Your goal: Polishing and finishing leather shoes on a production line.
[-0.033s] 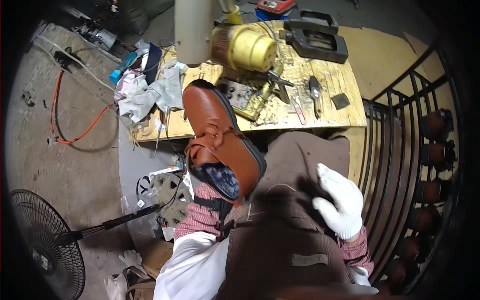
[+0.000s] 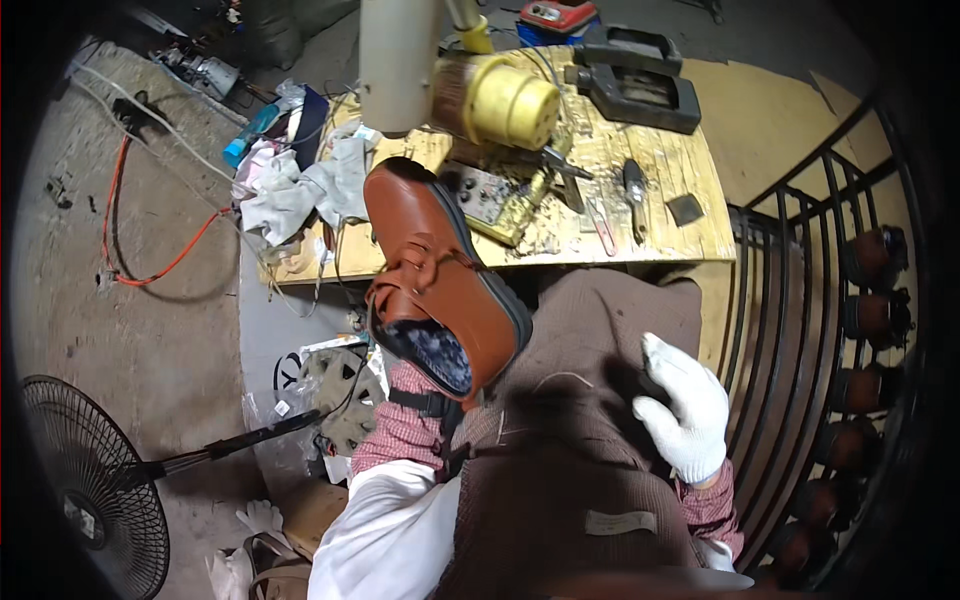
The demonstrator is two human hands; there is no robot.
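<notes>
A reddish-brown leather shoe (image 2: pixel 464 318) with a dark sole and a fluffy grey-blue lining is held up, toe pointing away, at the end of my left forearm. My left hand itself is hidden behind the shoe; only the checked sleeve (image 2: pixel 405 425) with a black strap shows below the heel. My right hand (image 2: pixel 688 410), in a white knitted glove, hovers over the brown apron (image 2: pixel 570 470) on my lap. Its thumb stands apart from the fingers, and nothing is in it.
Ahead stands a yellow-stained worktable (image 2: pixel 560 230) with a yellow machine head (image 2: pixel 500 100), a brush (image 2: pixel 634 195), rags (image 2: pixel 290 195) and black shoe-shaped holders (image 2: pixel 640 92). To the right, a black metal rack (image 2: pixel 790 330) bears several brown shoes. A fan (image 2: pixel 90 490) stands at left.
</notes>
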